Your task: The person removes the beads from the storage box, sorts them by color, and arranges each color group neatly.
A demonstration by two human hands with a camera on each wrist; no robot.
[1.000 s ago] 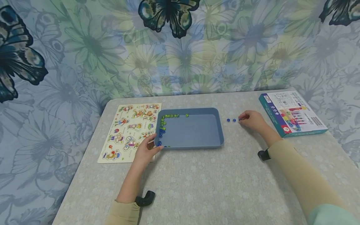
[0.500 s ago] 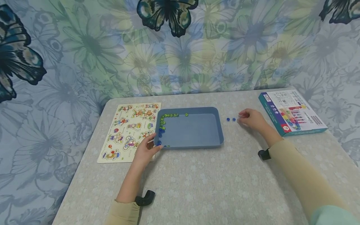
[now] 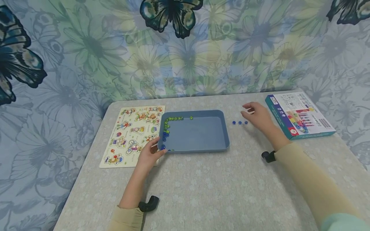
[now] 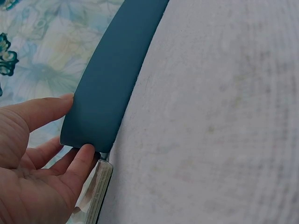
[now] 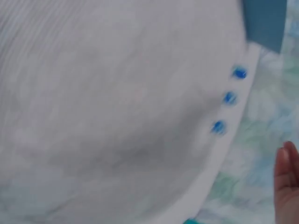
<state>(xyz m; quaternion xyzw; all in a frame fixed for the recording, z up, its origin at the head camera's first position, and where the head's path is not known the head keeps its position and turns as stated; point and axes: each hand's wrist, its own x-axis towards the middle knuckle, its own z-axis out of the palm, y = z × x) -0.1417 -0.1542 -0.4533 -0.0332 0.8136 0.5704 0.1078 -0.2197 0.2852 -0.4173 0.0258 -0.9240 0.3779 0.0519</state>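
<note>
My left hand [image 3: 148,156] holds the near left corner of a shallow blue-grey tray [image 3: 199,149], thumb at one wall and fingers at the other. In the left wrist view the thumb and fingertips [image 4: 86,148] touch the tray's outer wall [image 4: 100,93]. Green and blue marbles [image 3: 166,128] line the tray's left and far sides. Three blue marbles [image 3: 240,123] lie in a row on the table, right of the tray. Just beyond the rightmost marble [image 3: 246,122], my right hand [image 3: 258,117] is raised with its fingers parted and nothing between them.
A cream picture board [image 3: 130,138] with cartoon figures lies left of the tray, partly under my left hand. On the right is a flat teal-edged box [image 3: 300,115]. The pale cloth-covered table [image 3: 208,189] meets a floral curtain [image 3: 190,64] at its far edge.
My right hand has let go of the third blue marble and lifted up and away from the row, its fingers spreading. The left hand and the tray have stayed put.
</note>
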